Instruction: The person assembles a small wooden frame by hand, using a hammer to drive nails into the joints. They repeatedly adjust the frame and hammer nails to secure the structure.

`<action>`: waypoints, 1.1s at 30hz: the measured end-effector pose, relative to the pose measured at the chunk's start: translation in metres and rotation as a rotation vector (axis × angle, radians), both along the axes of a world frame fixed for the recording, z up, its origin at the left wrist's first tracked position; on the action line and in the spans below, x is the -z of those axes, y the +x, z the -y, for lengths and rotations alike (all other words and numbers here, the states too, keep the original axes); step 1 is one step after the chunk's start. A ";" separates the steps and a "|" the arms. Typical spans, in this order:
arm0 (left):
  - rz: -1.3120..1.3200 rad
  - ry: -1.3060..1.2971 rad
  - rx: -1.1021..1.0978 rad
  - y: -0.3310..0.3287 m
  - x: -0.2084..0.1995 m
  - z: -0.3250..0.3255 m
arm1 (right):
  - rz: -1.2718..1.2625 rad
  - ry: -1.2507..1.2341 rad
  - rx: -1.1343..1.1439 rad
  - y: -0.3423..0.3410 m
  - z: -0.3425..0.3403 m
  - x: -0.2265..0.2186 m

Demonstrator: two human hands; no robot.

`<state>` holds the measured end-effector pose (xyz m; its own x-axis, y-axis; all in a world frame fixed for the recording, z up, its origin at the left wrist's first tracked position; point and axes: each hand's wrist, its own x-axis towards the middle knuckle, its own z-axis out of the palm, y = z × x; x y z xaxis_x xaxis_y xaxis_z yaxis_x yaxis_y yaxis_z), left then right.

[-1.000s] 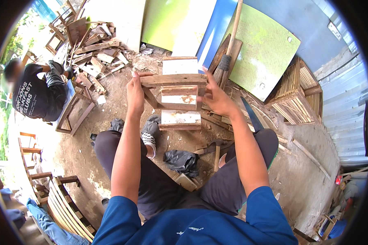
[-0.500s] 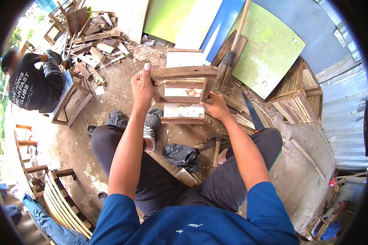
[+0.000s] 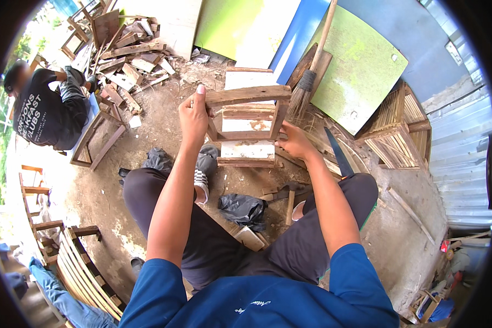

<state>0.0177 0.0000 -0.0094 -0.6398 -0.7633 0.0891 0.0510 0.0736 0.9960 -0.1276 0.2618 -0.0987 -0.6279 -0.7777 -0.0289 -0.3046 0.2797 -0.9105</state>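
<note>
A small four-sided wooden frame [image 3: 250,95] of rough brown pieces is held up in front of me. My left hand [image 3: 193,119] is closed round its left side, with the thumb pointing up at the top rail's end. At the lower right corner, my right hand [image 3: 297,141] grips the frame's side piece; some of its fingertips are hidden. Behind the frame, on the ground, lies a slatted wooden piece with pale panels [image 3: 247,149]. A hammer [image 3: 290,206] rests between my legs beside a black plastic bag [image 3: 242,210].
A handsaw [image 3: 339,153] leans by my right knee. A broom [image 3: 302,90] stands against a green board [image 3: 361,71]. Scrap wood [image 3: 131,60] is heaped at the far left, near another seated person [image 3: 52,112]. Slatted wooden crates [image 3: 402,136] stand at right.
The frame has tilted and shifted slightly right, its lower rail a little lower in view. My right hand has moved slightly right along its corner; my left hand keeps its grip.
</note>
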 end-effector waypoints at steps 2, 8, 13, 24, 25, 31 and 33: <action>-0.003 0.003 0.001 0.000 0.001 0.000 | -0.124 0.123 -0.029 -0.001 0.000 -0.006; 0.007 0.023 0.030 0.001 0.004 0.003 | -0.084 0.113 0.021 0.003 0.004 -0.011; 0.033 0.043 0.034 -0.003 0.001 0.005 | -0.194 0.011 -0.008 0.004 0.006 0.000; 0.034 0.065 -0.002 -0.007 -0.008 0.000 | -0.216 0.044 0.006 0.009 0.007 0.010; 0.040 0.065 -0.006 -0.007 -0.008 0.001 | -0.228 0.050 0.010 0.009 0.006 0.011; 0.042 0.055 0.008 -0.006 -0.005 0.004 | -0.143 -0.026 0.029 0.008 0.010 0.024; 0.040 0.053 0.005 -0.007 -0.004 0.004 | -0.083 -0.026 0.026 0.005 0.011 0.028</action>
